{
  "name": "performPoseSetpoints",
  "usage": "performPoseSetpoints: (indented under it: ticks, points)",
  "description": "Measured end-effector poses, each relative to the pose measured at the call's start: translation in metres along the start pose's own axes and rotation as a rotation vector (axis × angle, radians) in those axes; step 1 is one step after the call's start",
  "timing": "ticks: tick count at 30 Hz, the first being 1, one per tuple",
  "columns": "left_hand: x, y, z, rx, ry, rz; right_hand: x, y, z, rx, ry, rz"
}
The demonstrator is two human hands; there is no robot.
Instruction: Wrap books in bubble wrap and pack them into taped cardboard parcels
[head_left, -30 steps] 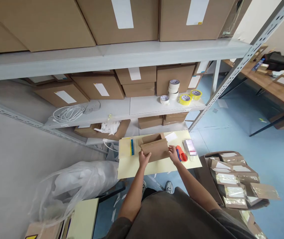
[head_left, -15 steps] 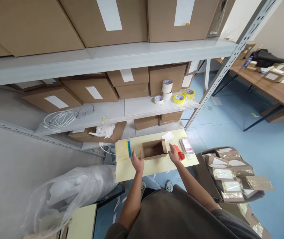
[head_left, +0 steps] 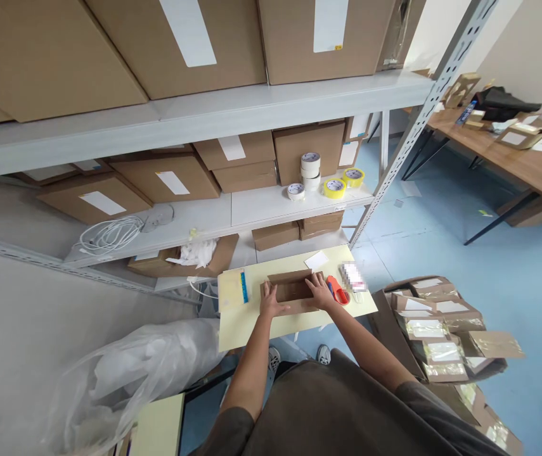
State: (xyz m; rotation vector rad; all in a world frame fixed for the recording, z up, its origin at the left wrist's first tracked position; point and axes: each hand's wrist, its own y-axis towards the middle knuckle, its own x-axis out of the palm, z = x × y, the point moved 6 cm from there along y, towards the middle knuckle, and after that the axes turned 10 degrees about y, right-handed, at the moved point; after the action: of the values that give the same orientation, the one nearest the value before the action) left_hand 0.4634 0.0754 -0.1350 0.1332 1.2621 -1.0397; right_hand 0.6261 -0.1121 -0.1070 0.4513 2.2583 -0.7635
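A small brown cardboard box (head_left: 299,306) with its top open lies lengthwise on a pale yellow work board (head_left: 242,326). My left hand (head_left: 271,301) is on the box's left end, fingers over the end and the thumb along the near side. At the opposite end, my right hand (head_left: 319,292) grips the rim, with its fingers reaching over the edge and the thumb at the near side. The inside looks bare where it shows; the hands cover both ends. Just right of my right hand lies a red tape dispenser (head_left: 338,291).
A yellowish packet (head_left: 231,288) with a blue strip lies left of the box, and a white paper (head_left: 316,259) behind it. Shelving with tape rolls (head_left: 310,166) and cartons rises beyond. A large carton of packed boxes (head_left: 427,329) stands right; a plastic bag (head_left: 156,367) lies left.
Both hands have come from beside the box onto its ends. The near flap now leans outward toward me. My view has shifted slightly.
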Motion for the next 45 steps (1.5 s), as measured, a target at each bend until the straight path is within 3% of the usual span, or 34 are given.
performPoseSetpoints:
  ticks: [5, 11, 19, 25, 32, 35, 38, 42, 45]
  points:
    - [0.003, 0.012, -0.001, -0.046, -0.075, -0.020, 0.012, 0.007, 0.021, 0.027, 0.063, -0.059]
    - [0.002, 0.017, -0.005, -0.039, -0.246, 0.012, 0.011, 0.041, 0.011, 0.028, 0.051, -0.064]
    - [0.004, 0.014, -0.006, -0.074, -0.265, -0.016, 0.016, 0.091, 0.007, 0.219, -0.175, -0.266]
    - [0.010, 0.007, -0.008, -0.017, -0.254, 0.026, 0.019, 0.095, 0.012, 0.209, -0.258, -0.268]
    - [0.020, 0.001, -0.008, -0.006, -0.259, 0.029, 0.008, 0.080, 0.013, 0.310, -0.200, -0.245]
    - [0.020, 0.000, -0.007, 0.051, -0.242, 0.013, 0.002, 0.072, -0.010, 0.273, -0.196, -0.121]
    - [0.013, 0.003, -0.016, 0.115, -0.283, 0.067, 0.007, 0.073, -0.057, 0.142, -0.094, 0.110]
    - [-0.010, 0.017, -0.054, 0.202, -0.378, 0.206, 0.052, 0.093, -0.135, -0.105, 0.049, 0.163]
    - [-0.028, 0.034, -0.108, 0.154, -0.392, 0.246, 0.096, 0.120, -0.176, -0.131, 0.102, 0.111]
